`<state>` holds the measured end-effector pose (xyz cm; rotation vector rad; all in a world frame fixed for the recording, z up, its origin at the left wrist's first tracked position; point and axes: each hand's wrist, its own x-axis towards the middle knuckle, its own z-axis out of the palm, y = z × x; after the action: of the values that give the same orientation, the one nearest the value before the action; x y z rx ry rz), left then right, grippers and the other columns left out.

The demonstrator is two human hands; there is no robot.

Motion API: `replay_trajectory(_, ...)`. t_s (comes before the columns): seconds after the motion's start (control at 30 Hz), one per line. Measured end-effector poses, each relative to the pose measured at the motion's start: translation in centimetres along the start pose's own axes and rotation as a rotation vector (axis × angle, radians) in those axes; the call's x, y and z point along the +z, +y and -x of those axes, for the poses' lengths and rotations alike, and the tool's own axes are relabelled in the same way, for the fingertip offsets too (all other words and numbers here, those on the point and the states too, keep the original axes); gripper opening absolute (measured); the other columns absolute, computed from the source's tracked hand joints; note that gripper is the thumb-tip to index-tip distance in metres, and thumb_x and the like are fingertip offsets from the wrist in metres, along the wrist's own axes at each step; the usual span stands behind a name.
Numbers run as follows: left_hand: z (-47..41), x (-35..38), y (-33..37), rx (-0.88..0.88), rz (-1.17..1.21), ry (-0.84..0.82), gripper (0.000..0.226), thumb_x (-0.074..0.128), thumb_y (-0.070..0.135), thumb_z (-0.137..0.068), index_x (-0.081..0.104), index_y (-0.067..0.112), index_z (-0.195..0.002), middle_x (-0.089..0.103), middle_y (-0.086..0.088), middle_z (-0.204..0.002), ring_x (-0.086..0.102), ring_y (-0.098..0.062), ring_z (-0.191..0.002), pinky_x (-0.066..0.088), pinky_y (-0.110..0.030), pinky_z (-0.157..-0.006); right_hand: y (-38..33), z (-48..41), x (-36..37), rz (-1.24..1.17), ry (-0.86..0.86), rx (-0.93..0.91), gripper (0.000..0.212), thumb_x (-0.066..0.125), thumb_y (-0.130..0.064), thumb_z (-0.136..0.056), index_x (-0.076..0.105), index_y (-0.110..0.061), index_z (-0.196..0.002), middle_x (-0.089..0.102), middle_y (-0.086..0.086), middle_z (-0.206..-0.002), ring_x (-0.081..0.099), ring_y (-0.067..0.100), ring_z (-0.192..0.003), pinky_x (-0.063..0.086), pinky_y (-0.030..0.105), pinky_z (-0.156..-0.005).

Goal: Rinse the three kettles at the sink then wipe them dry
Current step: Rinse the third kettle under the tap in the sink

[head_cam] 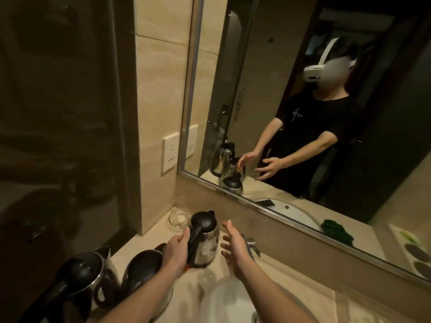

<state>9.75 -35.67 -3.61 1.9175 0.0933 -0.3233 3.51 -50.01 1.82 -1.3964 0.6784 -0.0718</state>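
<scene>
Three steel kettles with black lids stand on the beige counter left of the sink [224, 301]. The far kettle [206, 243] is upright near the basin's edge; my left hand [175, 251] is closed around its black handle. My right hand [234, 244] hovers just right of that kettle, fingers spread, touching nothing. A second kettle [142, 271] sits behind my left forearm, partly hidden. The third kettle [84, 276] stands nearest, at the lower left.
A chrome tap [253, 245] rises behind the basin. A glass dish [178, 217] sits in the back corner of the counter. The mirror [303, 113] above shows a green cloth [337, 231] on the counter to the right. A wall socket [170, 157] is at left.
</scene>
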Motion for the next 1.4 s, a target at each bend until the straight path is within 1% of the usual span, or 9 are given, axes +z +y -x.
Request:
replay_trajectory(0.07, -0.9, 0.8, -0.3, -0.02, -0.016, -0.003, 0.062, 0.031, 0.059, -0.102, 0.066, 0.008, -0.109, 0.066, -0.01, -0.103, 0.06, -0.027, -0.1, 0.046, -0.034, -0.084, -0.2, -0.3, -0.2, 0.017, -0.005, 0.015, 0.053, 0.037, -0.052, -0.098, 0.045, -0.021, -0.141, 0.048, 0.008, -0.137, 0.051, 0.023, -0.112, 0.041, 0.033, -0.089)
replay_trajectory(0.17, -1.8, 1.8, -0.1, -0.032, -0.03, 0.008, 0.059, 0.03, 0.056, -0.103, 0.066, 0.009, -0.101, 0.064, -0.009, -0.095, 0.059, -0.027, -0.097, 0.044, -0.034, -0.086, -0.3, -1.2, -0.7, 0.016, -0.006, 0.033, 0.058, 0.038, -0.054, -0.097, 0.039, -0.022, -0.145, 0.039, 0.01, -0.147, 0.046, 0.029, -0.124, 0.04, 0.034, -0.091)
replay_trajectory(0.27, -2.7, 2.4, -0.3, -0.056, -0.076, 0.038, 0.06, 0.029, 0.056, -0.103, 0.064, 0.009, -0.094, 0.061, -0.008, -0.087, 0.057, -0.028, -0.093, 0.043, -0.035, -0.086, -0.4, -1.8, -0.9, 0.003, -0.007, 0.041, 0.058, 0.039, -0.054, -0.096, 0.038, -0.023, -0.146, 0.039, 0.009, -0.147, 0.044, 0.03, -0.127, 0.04, 0.033, -0.091)
replay_trajectory(0.37, -4.5, 3.1, -1.3, -0.124, -0.082, 0.026, 0.07, 0.028, 0.062, -0.1, 0.067, 0.005, -0.098, 0.065, -0.014, -0.093, 0.061, -0.031, -0.092, 0.046, -0.037, -0.083, -0.3, -2.6, -1.2, 0.007, -0.009, 0.054, 0.058, 0.039, -0.055, -0.096, 0.038, -0.024, -0.145, 0.039, 0.007, -0.147, 0.043, 0.03, -0.128, 0.04, 0.035, -0.094)
replay_trajectory(0.5, -5.9, 4.2, -1.9, -0.171, -0.105, 0.05, 0.073, 0.025, 0.063, -0.1, 0.065, 0.002, -0.093, 0.065, -0.016, -0.087, 0.061, -0.031, -0.083, 0.042, -0.035, -0.073, -0.4, -3.2, -1.5, -0.014, -0.012, 0.064, 0.057, 0.04, -0.054, -0.096, 0.038, -0.024, -0.144, 0.041, 0.006, -0.146, 0.043, 0.028, -0.129, 0.039, 0.034, -0.095)
replay_trajectory(0.63, -6.9, 4.9, -2.4, -0.238, -0.159, 0.047, 0.08, 0.023, 0.068, -0.097, 0.067, 0.003, -0.083, 0.067, -0.016, -0.079, 0.063, -0.032, -0.079, 0.048, -0.037, -0.074, -0.4, -4.4, -1.6, -0.019, -0.011, 0.072, 0.057, 0.041, -0.055, -0.095, 0.037, -0.026, -0.144, 0.04, 0.005, -0.147, 0.042, 0.027, -0.131, 0.039, 0.037, -0.101)
replay_trajectory(0.97, -7.4, 6.0, -3.0, -0.291, 0.128, -0.051, 0.077, 0.036, 0.069, -0.094, 0.062, 0.0, -0.071, 0.057, -0.012, -0.055, 0.053, -0.025, -0.05, 0.04, -0.03, -0.054, 0.1, -6.5, -2.1, -0.001, 0.004, 0.093, 0.056, 0.04, -0.054, -0.096, 0.038, -0.026, -0.144, 0.04, 0.005, -0.146, 0.041, 0.026, -0.131, 0.037, 0.04, -0.105)
replay_trajectory(1.17, -6.3, 6.3, -3.2, -0.299, 0.182, 0.011, 0.081, 0.036, 0.077, -0.088, 0.062, 0.005, -0.061, 0.057, -0.01, -0.051, 0.056, -0.025, -0.051, 0.042, -0.032, -0.061, 0.5, -6.7, -2.4, -0.004, -0.007, 0.101, 0.056, 0.04, -0.053, -0.097, 0.036, -0.025, -0.145, 0.038, 0.005, -0.149, 0.04, 0.028, -0.132, 0.036, 0.04, -0.105)
replay_trajectory(1.4, -4.8, 6.1, -2.3, -0.271, 0.111, 0.115, 0.084, 0.037, 0.078, -0.087, 0.066, 0.004, -0.062, 0.063, -0.01, -0.052, 0.064, -0.029, -0.059, 0.047, -0.033, -0.065, 1.1, -5.9, -2.5, 0.027, 0.002, 0.092, 0.06, 0.039, -0.055, -0.096, 0.033, -0.025, -0.147, 0.035, 0.005, -0.151, 0.039, 0.028, -0.133, 0.034, 0.042, -0.108)
